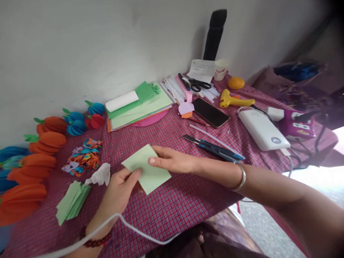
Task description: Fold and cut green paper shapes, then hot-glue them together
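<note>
A light green square of paper is held between both hands above the checked cloth. My left hand pinches its lower left side, thumb on top. At the upper right side, my right hand grips the paper with its thumb on top and the other fingers partly hidden beneath. Several folded green papers lie left of my left hand, with a crumpled white tissue just above them.
Paper pumpkins line the left side near colourful scraps. Green sheets lie by the wall. A cutter, phone, scissors, yellow glue gun and white power bank are rightward. A white cable crosses the foreground.
</note>
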A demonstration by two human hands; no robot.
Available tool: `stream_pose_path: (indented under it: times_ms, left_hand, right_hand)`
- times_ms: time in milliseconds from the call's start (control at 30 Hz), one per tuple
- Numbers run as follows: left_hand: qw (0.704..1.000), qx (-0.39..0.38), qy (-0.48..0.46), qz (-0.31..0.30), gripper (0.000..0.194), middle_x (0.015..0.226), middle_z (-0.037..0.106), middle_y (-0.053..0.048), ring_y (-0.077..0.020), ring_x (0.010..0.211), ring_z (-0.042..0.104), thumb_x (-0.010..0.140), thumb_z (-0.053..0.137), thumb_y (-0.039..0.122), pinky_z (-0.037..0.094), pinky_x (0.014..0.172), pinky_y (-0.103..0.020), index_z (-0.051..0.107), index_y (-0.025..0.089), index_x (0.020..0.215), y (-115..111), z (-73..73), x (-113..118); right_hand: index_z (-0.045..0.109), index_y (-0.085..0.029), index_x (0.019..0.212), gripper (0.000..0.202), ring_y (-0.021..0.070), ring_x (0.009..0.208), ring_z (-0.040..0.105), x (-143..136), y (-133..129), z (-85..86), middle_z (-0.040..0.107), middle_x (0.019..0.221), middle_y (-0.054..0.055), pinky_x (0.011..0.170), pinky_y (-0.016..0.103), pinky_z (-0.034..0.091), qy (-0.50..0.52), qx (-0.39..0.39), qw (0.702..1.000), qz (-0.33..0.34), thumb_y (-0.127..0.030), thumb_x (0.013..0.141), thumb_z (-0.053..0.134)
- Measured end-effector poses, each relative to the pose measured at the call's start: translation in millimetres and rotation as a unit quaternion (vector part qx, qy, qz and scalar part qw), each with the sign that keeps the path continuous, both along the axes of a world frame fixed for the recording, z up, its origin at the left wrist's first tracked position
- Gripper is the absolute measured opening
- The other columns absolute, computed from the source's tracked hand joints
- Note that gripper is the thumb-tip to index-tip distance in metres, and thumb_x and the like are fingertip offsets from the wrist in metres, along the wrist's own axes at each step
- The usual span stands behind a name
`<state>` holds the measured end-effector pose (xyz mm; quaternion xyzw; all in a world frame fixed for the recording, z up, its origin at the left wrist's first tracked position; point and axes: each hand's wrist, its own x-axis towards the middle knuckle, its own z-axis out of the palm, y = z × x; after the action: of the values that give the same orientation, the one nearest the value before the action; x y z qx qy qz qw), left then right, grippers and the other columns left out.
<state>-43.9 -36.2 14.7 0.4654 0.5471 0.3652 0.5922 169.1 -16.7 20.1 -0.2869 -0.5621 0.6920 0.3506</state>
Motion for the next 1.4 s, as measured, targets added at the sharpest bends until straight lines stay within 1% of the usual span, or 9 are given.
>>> stream_pose_path:
  times_ms: [100, 200, 433, 567, 700, 967, 1133, 1233, 1400]
  left_hand:
    - [0.997, 0.025, 0.053, -0.052, 0.022, 0.058, 0.067, 0.000, -0.0142, 0.046, 0.057, 0.076, 0.069, 0.032, 0.045, 0.042, -0.023, 0.072, 0.017, 0.091, 6, 7.9, 32]
    - [0.999, 0.034, -0.013, -0.012, 0.029, 0.074, 0.073, -0.002, -0.0154, 0.058, 0.064, 0.073, 0.072, 0.031, 0.050, 0.053, -0.024, 0.069, 0.017, 0.099, 9, 3.9, 50]
    - [0.992, -0.041, -0.106, 0.049, 0.021, 0.087, 0.074, -0.001, -0.0165, 0.075, 0.068, 0.074, 0.070, 0.029, 0.053, 0.063, -0.026, 0.068, 0.022, 0.094, 14, -0.3, 43]
    - [0.991, -0.035, -0.114, 0.063, 0.014, 0.088, 0.072, 0.000, -0.0113, 0.069, 0.065, 0.073, 0.069, 0.023, 0.048, 0.054, -0.019, 0.067, 0.023, 0.086, 18, -1.4, 37]
    - [0.983, -0.039, -0.164, 0.066, 0.011, 0.074, 0.068, 0.003, -0.0064, 0.053, 0.056, 0.070, 0.070, 0.020, 0.040, 0.043, -0.016, 0.065, 0.021, 0.080, 17, -8.3, 39]
    - [0.987, 0.013, -0.151, -0.050, 0.025, 0.105, 0.071, -0.007, -0.0268, 0.102, 0.063, 0.081, 0.057, 0.031, 0.052, 0.087, -0.044, 0.068, 0.025, 0.102, 15, -13.8, 33]
    - [0.964, -0.026, -0.245, -0.095, 0.039, 0.128, 0.062, -0.007, -0.0262, 0.122, 0.052, 0.088, 0.047, 0.043, 0.038, 0.105, -0.045, 0.062, 0.026, 0.119, 14, -5.9, 36]
    - [0.949, -0.048, -0.286, -0.128, 0.052, 0.131, 0.059, -0.008, -0.0279, 0.125, 0.049, 0.080, 0.058, 0.051, 0.033, 0.109, -0.043, 0.060, 0.024, 0.124, 13, -5.9, 37]
    - [0.945, -0.054, -0.285, -0.150, 0.059, 0.134, 0.056, -0.008, -0.0285, 0.127, 0.045, 0.073, 0.069, 0.031, 0.031, 0.110, -0.045, 0.053, 0.025, 0.130, 12, -16.2, 37]
  right_hand:
    - [0.054, -0.012, 0.101, 0.023, 0.0103, 0.067, 0.057, 5, 4, -5.6, 0.061, 0.082, 0.002, 0.058, 0.022, 0.048, -0.032, 0.012, 0.999, -0.029, -0.028, 0.085, 0.059]
    - [0.056, -0.011, 0.097, 0.016, 0.0103, 0.066, 0.057, 10, 9, -16.4, 0.061, 0.080, 0.002, 0.059, 0.023, 0.048, -0.053, 0.011, 0.997, -0.062, -0.019, 0.083, 0.057]
    - [0.039, -0.015, 0.122, 0.039, 0.0079, 0.065, 0.055, 23, 17, -16.9, 0.060, 0.093, 0.004, 0.064, 0.024, 0.050, -0.105, 0.142, 0.961, -0.213, -0.005, 0.084, 0.040]
    - [0.047, -0.018, 0.119, 0.053, 0.0145, 0.103, 0.055, 22, 8, -8.5, 0.045, 0.132, 0.010, 0.082, 0.027, 0.049, -0.154, 0.321, 0.919, -0.170, 0.005, 0.071, 0.045]
    - [0.059, -0.017, 0.099, 0.022, 0.0179, 0.115, 0.050, 14, -1, -5.2, 0.050, 0.126, 0.011, 0.091, 0.032, 0.047, -0.155, 0.399, 0.897, -0.115, -0.005, 0.082, 0.052]
    - [0.062, -0.012, 0.090, 0.009, 0.0126, 0.085, 0.060, 8, -9, -9.9, 0.064, 0.088, 0.006, 0.081, 0.028, 0.049, -0.114, 0.288, 0.949, -0.051, -0.015, 0.088, 0.053]
    - [0.059, -0.014, 0.082, 0.010, 0.0072, 0.057, 0.050, 4, -9, -17.2, 0.053, 0.064, -0.003, 0.055, 0.019, 0.043, -0.125, 0.123, 0.979, -0.107, -0.019, 0.088, 0.052]
    - [0.059, -0.014, 0.081, 0.009, 0.0067, 0.056, 0.048, 4, -7, -19.0, 0.051, 0.063, -0.004, 0.053, 0.018, 0.040, -0.151, 0.103, 0.975, -0.129, -0.017, 0.086, 0.052]
    - [0.059, -0.015, 0.080, 0.010, 0.0073, 0.058, 0.048, 5, -6, -17.4, 0.053, 0.065, -0.003, 0.054, 0.018, 0.040, -0.171, 0.102, 0.971, -0.133, -0.017, 0.086, 0.051]
